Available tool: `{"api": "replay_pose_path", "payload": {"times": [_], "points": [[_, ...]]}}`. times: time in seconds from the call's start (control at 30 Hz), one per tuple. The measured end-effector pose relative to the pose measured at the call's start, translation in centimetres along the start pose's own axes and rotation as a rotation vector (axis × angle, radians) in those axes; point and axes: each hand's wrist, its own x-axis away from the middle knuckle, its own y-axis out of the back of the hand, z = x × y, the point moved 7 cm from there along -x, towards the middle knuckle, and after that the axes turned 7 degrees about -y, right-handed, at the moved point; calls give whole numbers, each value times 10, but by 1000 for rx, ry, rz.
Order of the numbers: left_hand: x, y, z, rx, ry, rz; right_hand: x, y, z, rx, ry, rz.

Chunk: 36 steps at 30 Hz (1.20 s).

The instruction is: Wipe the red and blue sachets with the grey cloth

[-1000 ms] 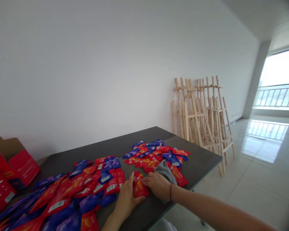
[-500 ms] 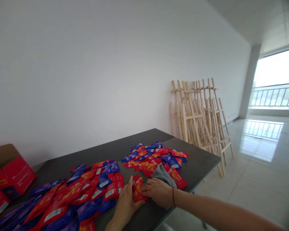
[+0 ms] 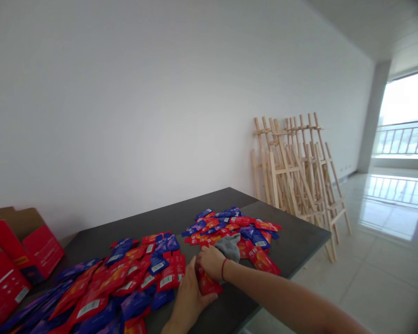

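A red packet [image 3: 208,284] with an orange print lies on the dark table, partly covered by my hands. My left hand [image 3: 187,294] holds it along its left and near edges, thumb stretched across the near end and fingers bent at the far end. Across the packet's upper part lies my right hand [image 3: 212,262], fingers curled on a grey cloth [image 3: 230,248] that bunches out beyond the knuckles. A red cord circles the right wrist. Just right of the cloth is another red packet [image 3: 263,260].
A large pile of red and blue packets [image 3: 114,283] spreads on the left of the dark table [image 3: 142,222]. A smaller mixed pile [image 3: 230,222] sits beyond my hands. Open red cardboard boxes [image 3: 43,250] stand far left. Wooden easels [image 3: 292,171] lean on the wall past the table's right edge.
My right hand and the cloth have moved left and away from me, over the packet's far part. My left hand stays at the packet. The view has turned slightly left.
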Motion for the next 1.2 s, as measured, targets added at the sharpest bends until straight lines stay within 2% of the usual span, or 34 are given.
{"api": "replay_pose_path", "payload": {"times": [0.2,0.3,0.47,0.57,0.7,0.83,0.93,1.07,1.13,1.2], "points": [[-1,-3,6,-24,-46,-65,34,-1,8,-49,197,-19],[-1,-3,3,-41,-33,-17,38,-3,-6,-66,131,-16],[1,4,-13,-104,-85,67,18,-5,-22,-92,2,7],[2,8,-25,-155,-156,67,12,-5,-16,-144,24,17],[6,8,-38,-264,-190,72,23,-1,-12,-271,69,19],[9,1,-47,-381,-175,207,42,13,-24,-516,62,-51],[2,3,-47,-375,-131,247,54,23,-39,-549,-67,-153],[-13,21,-30,-139,26,102,66,25,-48,-627,-243,-289],[-13,25,-18,-46,119,64,66,17,-38,-606,-218,-235],[-6,26,-10,-60,147,83,65,7,-27,-538,-165,-145]]}}
